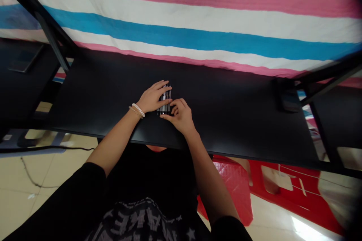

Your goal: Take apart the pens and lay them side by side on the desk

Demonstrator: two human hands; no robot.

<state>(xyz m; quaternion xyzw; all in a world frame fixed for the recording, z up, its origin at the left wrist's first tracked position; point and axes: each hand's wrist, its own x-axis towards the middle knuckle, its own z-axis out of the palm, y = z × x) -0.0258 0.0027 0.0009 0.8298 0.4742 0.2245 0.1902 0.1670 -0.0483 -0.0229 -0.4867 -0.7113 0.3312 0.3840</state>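
Note:
A small row of slim pens [166, 107], silvery with dark ends, lies side by side on the black desk [232, 109], partly covered by my hands. My left hand [154, 97] lies across the row with its fingers stretched out and its thumb over the middle. White and beige bracelets [138, 110] circle that wrist. At the lower right of the row, my right hand [182, 116] has curled fingers against the side and its thumb along the near ends. How firmly it grips the pens is hard to see.
A dark phone-like object [290, 98] lies at the desk's right end. Another flat dark device [26, 58] is on the neighbouring desk at left. Striped cloth [198, 37] hangs behind the desk. Black metal struts [52, 41] stand at both ends. Red plastic stools [234, 188] are below.

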